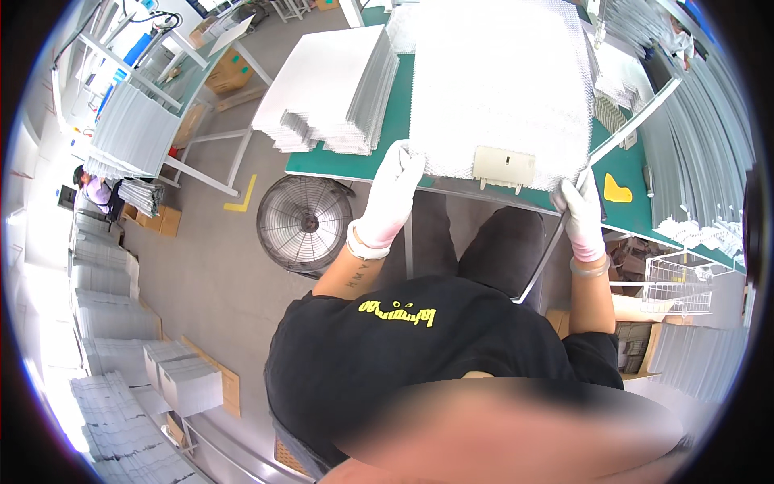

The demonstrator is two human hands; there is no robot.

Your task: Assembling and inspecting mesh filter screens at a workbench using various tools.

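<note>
A stack of white sheets with bubbly, mesh-like edges (500, 81) lies on the green table. On its near edge rests a cream block with small prongs (504, 168). My left hand (397, 189), in a white glove, is closed beside the stack's near left corner; what its fingers hold, if anything, is hidden. Gloved too, my right hand (582, 216) is closed at the near right corner, around a long thin pale strip (637, 121) slanting up to the right. A thin grey length continues below that hand toward my lap; I cannot tell if it is one piece.
Left on the table (343, 166) stands a pile of white panels (330, 77). A yellow flat piece (617, 189) lies to the right, near many long grey strips (693, 129). A round floor fan (306, 224) stands below left. A wire basket (679, 286) sits at lower right.
</note>
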